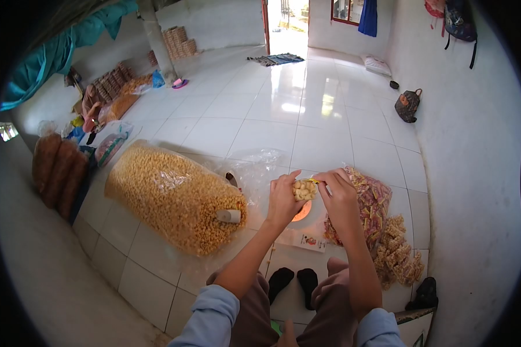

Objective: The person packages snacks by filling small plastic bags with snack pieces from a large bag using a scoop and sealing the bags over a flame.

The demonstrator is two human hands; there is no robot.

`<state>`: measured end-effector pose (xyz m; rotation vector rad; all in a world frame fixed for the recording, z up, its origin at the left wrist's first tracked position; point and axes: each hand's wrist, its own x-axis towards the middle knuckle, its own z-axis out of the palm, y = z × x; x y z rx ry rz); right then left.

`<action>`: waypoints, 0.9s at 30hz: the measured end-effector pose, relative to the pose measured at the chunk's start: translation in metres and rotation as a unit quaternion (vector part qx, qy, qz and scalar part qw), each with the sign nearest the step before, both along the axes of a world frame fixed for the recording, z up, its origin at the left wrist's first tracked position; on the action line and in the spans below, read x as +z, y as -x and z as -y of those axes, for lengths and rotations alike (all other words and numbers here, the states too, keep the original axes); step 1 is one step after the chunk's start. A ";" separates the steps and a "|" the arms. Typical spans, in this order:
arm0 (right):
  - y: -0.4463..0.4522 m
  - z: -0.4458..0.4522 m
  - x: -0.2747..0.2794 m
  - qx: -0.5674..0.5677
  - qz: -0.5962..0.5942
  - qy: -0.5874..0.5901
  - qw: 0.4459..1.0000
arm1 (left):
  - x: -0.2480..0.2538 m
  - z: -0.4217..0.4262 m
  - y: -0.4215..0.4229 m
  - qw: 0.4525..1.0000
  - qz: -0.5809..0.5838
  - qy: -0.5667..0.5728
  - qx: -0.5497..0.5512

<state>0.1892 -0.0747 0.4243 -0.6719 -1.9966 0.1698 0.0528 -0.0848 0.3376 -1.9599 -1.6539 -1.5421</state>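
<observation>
Between my two hands is a small clear bag of snacks [304, 189]. My left hand [283, 195] is wrapped round its left side. My right hand [334, 188] pinches the bag's upper right edge, where a bit of yellow shows. Under the hands, an orange round thing [301, 210] is partly hidden. A printed plastic sheet [307, 240] lies on the floor below. To the left lies a large clear sack of yellow snacks [162, 191], with a white scoop [228, 216] in its open end. On the right stands a bag of small pink and yellow packets [370, 199].
Filled snack packs [396, 254] lie at the right by a black bag [425, 294]. Brown sacks [61, 168] stand at the far left, near a person [91, 110] sitting among stacked packs. A brown backpack [408, 105] leans on the right wall. A mat [276, 59] lies by the doorway.
</observation>
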 end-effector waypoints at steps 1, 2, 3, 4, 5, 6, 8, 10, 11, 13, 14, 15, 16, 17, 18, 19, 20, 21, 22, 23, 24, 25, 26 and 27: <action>0.002 -0.001 0.000 0.005 0.008 -0.001 1.000 | -0.001 0.000 -0.001 1.000 0.001 0.001 0.001; 0.003 -0.001 0.000 0.009 0.016 -0.001 1.000 | -0.002 -0.001 -0.002 1.000 0.001 -0.011 -0.003; 0.004 -0.002 -0.001 0.009 0.016 0.000 1.000 | -0.003 -0.001 -0.002 1.000 0.002 -0.023 -0.006; 0.006 -0.004 -0.002 0.000 0.037 -0.006 0.999 | -0.003 -0.001 -0.003 1.000 0.002 -0.022 -0.006; 0.007 -0.005 -0.003 -0.007 0.058 -0.012 0.998 | -0.004 -0.001 -0.004 0.999 0.007 -0.026 -0.017; 0.007 -0.006 -0.004 -0.007 0.058 -0.011 0.998 | -0.004 0.000 -0.003 0.999 0.011 -0.030 -0.028; 0.005 -0.009 -0.005 -0.048 0.099 -0.056 0.992 | -0.006 0.000 -0.002 0.999 0.010 -0.030 -0.033; 0.009 -0.007 -0.004 -0.039 0.104 -0.059 0.992 | -0.007 0.000 -0.002 0.999 0.009 -0.030 -0.038; 0.010 -0.006 -0.004 -0.030 0.109 -0.061 0.992 | -0.009 0.000 -0.002 0.999 0.019 -0.022 -0.041; 0.010 -0.006 -0.004 -0.030 0.124 -0.035 0.991 | -0.008 0.003 -0.004 0.999 0.030 -0.013 -0.043; 0.010 -0.006 -0.003 -0.030 0.138 -0.011 0.990 | -0.007 0.004 -0.004 0.999 0.018 -0.031 -0.035; 0.010 -0.006 -0.003 -0.029 0.138 -0.011 0.990 | -0.006 0.004 -0.005 0.998 0.007 -0.048 -0.028; 0.009 -0.007 -0.003 -0.021 0.137 0.003 0.990 | -0.007 0.004 -0.005 0.998 0.006 -0.048 -0.028; 0.007 -0.008 -0.004 -0.013 0.137 0.018 0.990 | -0.008 0.004 -0.006 0.999 0.006 -0.040 -0.026; 0.006 -0.012 -0.009 -0.014 0.136 0.018 0.990 | -0.008 0.004 -0.007 0.999 0.005 -0.031 -0.024; 0.005 -0.017 -0.017 0.009 0.121 0.024 0.992 | -0.008 0.004 -0.008 0.999 0.004 -0.031 -0.024; 0.004 -0.020 -0.021 0.033 0.105 0.030 0.993 | -0.008 0.005 -0.009 0.999 0.042 0.017 -0.027; 0.004 -0.019 -0.020 0.033 0.104 0.030 0.994 | -0.008 0.005 -0.009 0.994 0.079 0.065 -0.029; 0.003 -0.019 -0.016 0.037 0.066 0.076 0.994 | -0.007 0.004 -0.010 0.994 0.079 0.065 -0.028; 0.002 -0.018 -0.013 0.040 0.027 0.121 0.991 | -0.007 0.003 -0.009 0.989 0.115 0.083 -0.031; 0.001 -0.018 -0.010 0.041 0.028 0.121 0.991 | -0.008 0.002 -0.009 0.983 0.151 0.101 -0.033; -0.001 -0.020 -0.008 0.061 0.055 0.125 0.989 | -0.009 0.000 -0.009 0.983 0.151 0.101 -0.033; -0.002 -0.020 -0.006 0.082 0.081 0.129 0.985 | -0.011 -0.002 -0.009 0.978 0.170 0.100 -0.066; -0.002 -0.019 -0.006 0.082 0.081 0.129 0.985 | -0.011 -0.004 -0.009 0.972 0.189 0.098 -0.099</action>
